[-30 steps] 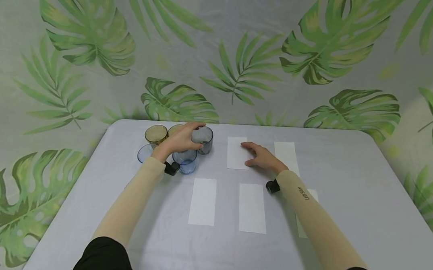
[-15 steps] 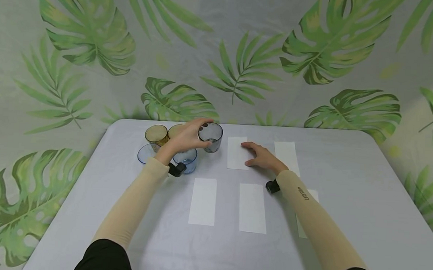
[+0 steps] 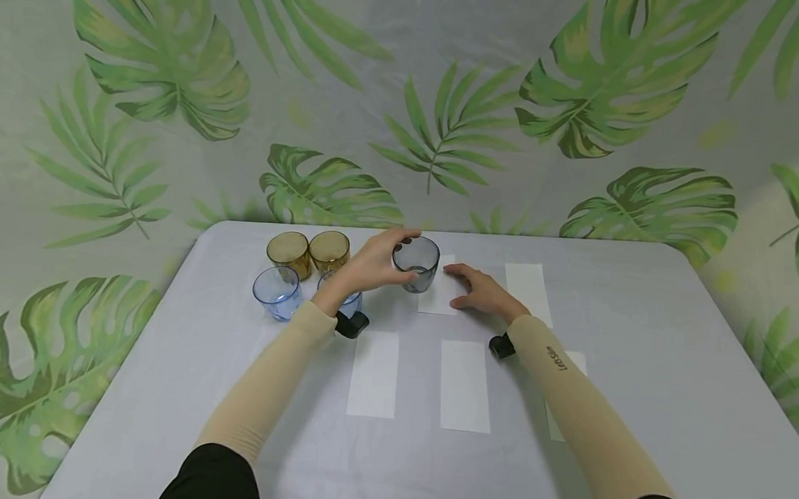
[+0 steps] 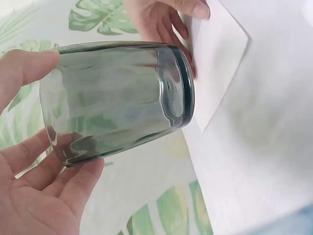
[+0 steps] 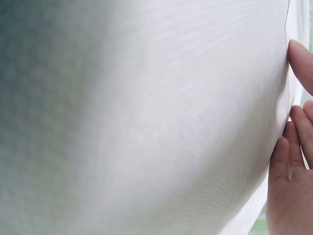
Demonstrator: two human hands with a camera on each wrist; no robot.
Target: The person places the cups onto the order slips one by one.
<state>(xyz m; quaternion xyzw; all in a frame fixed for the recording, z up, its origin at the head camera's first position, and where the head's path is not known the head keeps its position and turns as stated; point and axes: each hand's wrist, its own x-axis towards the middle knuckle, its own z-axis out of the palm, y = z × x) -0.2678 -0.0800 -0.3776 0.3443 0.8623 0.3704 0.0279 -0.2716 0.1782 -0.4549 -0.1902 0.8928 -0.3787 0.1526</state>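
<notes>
My left hand [image 3: 372, 265] grips a grey glass tumbler [image 3: 420, 265] near its rim, thumb on one side and fingers on the other. In the head view the glass overlaps the left part of a white paper card [image 3: 442, 302] in the back row. The left wrist view shows the tumbler [image 4: 112, 98] with its thick base pointing toward the card [image 4: 222, 54]. At that card's right edge, my right hand [image 3: 485, 292] rests with relaxed, spread fingers, holding nothing. Its fingertips [image 5: 280, 147] touch the white surface in the right wrist view.
Two amber glasses [image 3: 288, 252] and two blue glasses [image 3: 277, 295] stand at the back left, one blue glass partly behind my left wrist. More white cards [image 3: 374, 375] lie in two rows; my right forearm covers part of one. The table's back edge meets a leaf-print cloth.
My left hand has carried the grey tumbler rightward from beside the other glasses to the back-row card. The amber glasses are now in fuller view. My right hand stays in place.
</notes>
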